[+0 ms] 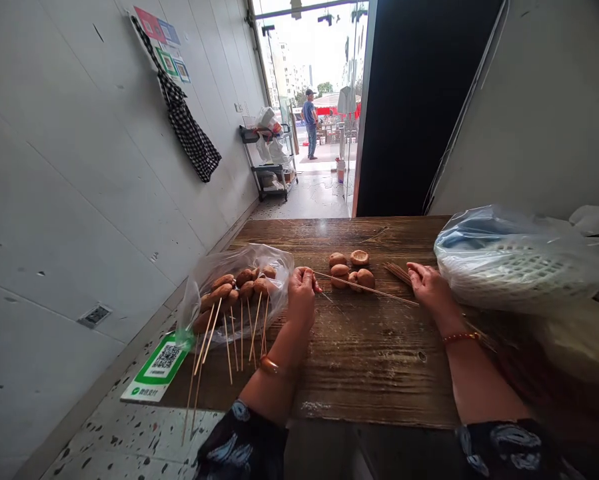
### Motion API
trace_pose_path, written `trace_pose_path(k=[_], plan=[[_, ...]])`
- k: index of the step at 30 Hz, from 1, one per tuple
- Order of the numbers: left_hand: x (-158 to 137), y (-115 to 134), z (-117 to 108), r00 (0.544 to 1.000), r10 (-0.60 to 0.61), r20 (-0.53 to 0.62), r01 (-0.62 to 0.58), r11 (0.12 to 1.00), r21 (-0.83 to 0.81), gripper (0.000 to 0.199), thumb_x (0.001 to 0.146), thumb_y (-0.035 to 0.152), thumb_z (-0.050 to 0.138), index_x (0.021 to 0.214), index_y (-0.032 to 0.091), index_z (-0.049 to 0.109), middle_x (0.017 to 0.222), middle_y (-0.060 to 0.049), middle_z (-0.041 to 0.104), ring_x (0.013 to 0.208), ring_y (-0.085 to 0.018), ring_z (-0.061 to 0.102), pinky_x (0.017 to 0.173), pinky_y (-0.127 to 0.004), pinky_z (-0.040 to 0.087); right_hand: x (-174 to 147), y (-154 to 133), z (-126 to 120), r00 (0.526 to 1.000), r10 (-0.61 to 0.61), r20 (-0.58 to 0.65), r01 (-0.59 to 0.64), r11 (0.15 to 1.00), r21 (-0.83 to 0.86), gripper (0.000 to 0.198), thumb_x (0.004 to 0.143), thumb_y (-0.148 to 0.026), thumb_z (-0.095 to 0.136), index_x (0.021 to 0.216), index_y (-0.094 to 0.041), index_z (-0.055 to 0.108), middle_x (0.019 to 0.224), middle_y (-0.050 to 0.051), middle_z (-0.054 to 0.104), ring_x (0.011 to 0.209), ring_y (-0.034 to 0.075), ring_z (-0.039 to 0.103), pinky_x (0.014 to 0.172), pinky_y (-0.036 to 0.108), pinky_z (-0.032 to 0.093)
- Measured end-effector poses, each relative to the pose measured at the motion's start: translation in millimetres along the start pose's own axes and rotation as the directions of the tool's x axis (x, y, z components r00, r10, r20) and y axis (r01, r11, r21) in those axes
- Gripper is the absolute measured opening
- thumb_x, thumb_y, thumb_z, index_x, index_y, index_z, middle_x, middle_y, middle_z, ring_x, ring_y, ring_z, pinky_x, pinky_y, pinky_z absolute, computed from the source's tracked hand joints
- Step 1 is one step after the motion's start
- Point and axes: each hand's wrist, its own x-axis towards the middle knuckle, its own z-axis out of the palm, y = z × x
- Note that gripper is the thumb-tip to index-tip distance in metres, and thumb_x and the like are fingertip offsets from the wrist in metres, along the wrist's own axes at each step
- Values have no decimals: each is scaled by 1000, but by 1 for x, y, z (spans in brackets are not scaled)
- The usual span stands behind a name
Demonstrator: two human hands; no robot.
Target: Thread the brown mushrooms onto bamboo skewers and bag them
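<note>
The long stick (389, 295) slants over the table (369, 360), one end pinched between the thumb and fingers of the left hand (302, 287), the other just below the right hand (432, 287). The right hand's fingers rest at a bundle of sticks (398, 273); whether they are closed on it, I cannot tell. A stick this thin probably handles best with a light pinch close to its working end, the point kept clear of the fingertips.

Just beyond the long stick sits a small group of loose mushrooms (338, 259), one with its hollow underside up. The stick crosses in front of some of them, so reaching for those calls for lifting it first.

On the left, an open plastic bag (279, 263) holds skewered mushrooms (222, 291); their sticks jut out beside the left forearm and could snag. A green payment card (156, 367) lies near them. A bulky bag (519, 257) crowds the right hand's far side.
</note>
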Motion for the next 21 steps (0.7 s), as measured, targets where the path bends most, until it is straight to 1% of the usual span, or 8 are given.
trace_pose_path(k=[2, 5, 8, 12, 14, 16, 18, 21], plan=[[-4, 0, 1, 997, -17, 82, 14, 999, 40, 22, 82, 36, 60, 77, 18, 47, 60, 6, 45, 48, -6, 42, 50, -19, 38, 2, -3, -5, 1000, 9, 24, -11, 997, 81, 37, 93, -36, 43, 113, -14, 66, 97, 13, 73, 86, 23, 68, 75, 37, 54], [-9, -1, 4, 974, -54, 218, 29, 992, 119, 23, 82, 37, 59, 76, 18, 49, 58, 5, 47, 49, -7, 43, 50, -20, 38, -1, -18, -14, 992, 35, 121, -74, 939, 337, 42, 94, -45, 43, 115, -15, 65, 92, 10, 74, 76, 19, 68, 66, 31, 55], [-13, -6, 6, 959, -68, 277, 14, 981, 193, 24, 82, 38, 58, 73, 18, 49, 55, 5, 47, 48, -7, 42, 48, -20, 36, -13, -44, -15, 959, -60, 278, -97, 850, 517, 41, 89, -50, 53, 107, -17, 69, 92, 9, 73, 77, 18, 66, 67, 29, 53], [-12, -12, 6, 958, -72, 278, 6, 973, 231, 26, 82, 40, 58, 71, 18, 49, 54, 5, 48, 45, -7, 43, 46, -20, 34, -32, -78, 3, 863, -265, 430, 53, 894, 444, 34, 86, -45, 58, 101, -18, 73, 87, 6, 74, 77, 20, 65, 69, 31, 50], [-12, -14, 6, 955, -92, 281, 27, 974, 226, 28, 80, 42, 60, 70, 18, 49, 54, 5, 49, 45, -7, 44, 46, -20, 35, -40, -87, 13, 814, -338, 472, 147, 907, 396, 30, 86, -42, 58, 97, -19, 74, 83, 4, 73, 72, 19, 63, 65, 30, 48], [-11, -14, 6, 952, -113, 285, 51, 975, 216, 30, 79, 44, 62, 71, 18, 50, 56, 5, 50, 44, -6, 44, 45, -20, 36, -42, -89, 18, 793, -378, 478, 203, 903, 379, 29, 88, -39, 55, 94, -19, 74, 74, 2, 71, 65, 17, 61, 61, 28, 46], [-11, -13, 7, 953, -122, 277, 69, 979, 194, 30, 78, 45, 64, 75, 17, 52, 59, 4, 51, 44, -6, 43, 44, -19, 35, -41, -85, 19, 817, -369, 442, 211, 906, 366, 31, 90, -40, 50, 93, -19, 73, 67, 1, 68, 60, 16, 58, 58, 27, 45], [-12, -11, 7, 957, -137, 254, 99, 983, 157, 33, 78, 46, 64, 88, 15, 57, 64, 3, 54, 46, -5, 45, 45, -18, 37, -31, -70, 13, 912, -269, 311, 167, 934, 316, 34, 92, -42, 47, 98, -17, 71, 71, 4, 68, 63, 18, 60, 61, 28, 46]])
